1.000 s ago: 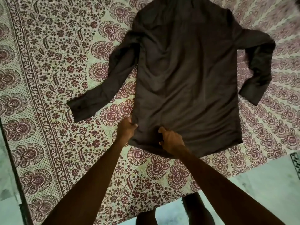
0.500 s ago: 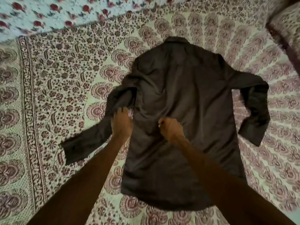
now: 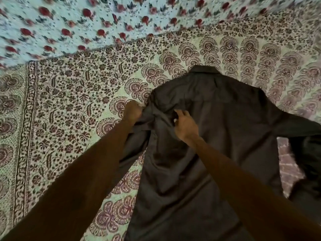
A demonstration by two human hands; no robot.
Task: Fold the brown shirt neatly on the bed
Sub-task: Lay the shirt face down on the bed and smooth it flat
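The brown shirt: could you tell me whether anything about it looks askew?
Yes: the brown shirt is bunched and creased at one shoulder, where the left hand and right hand grip it.

The bed (image 3: 52,171) is covered by a pale green bedspread (image 3: 78,94) printed with maroon flowers and a patterned border. A light blue sheet (image 3: 69,20) with red flowers is seen beyond its far edge. A brown shirt (image 3: 234,145) is spread on the bedspread, collar (image 3: 205,71) at the far end, one sleeve (image 3: 298,126) stretched rightward.
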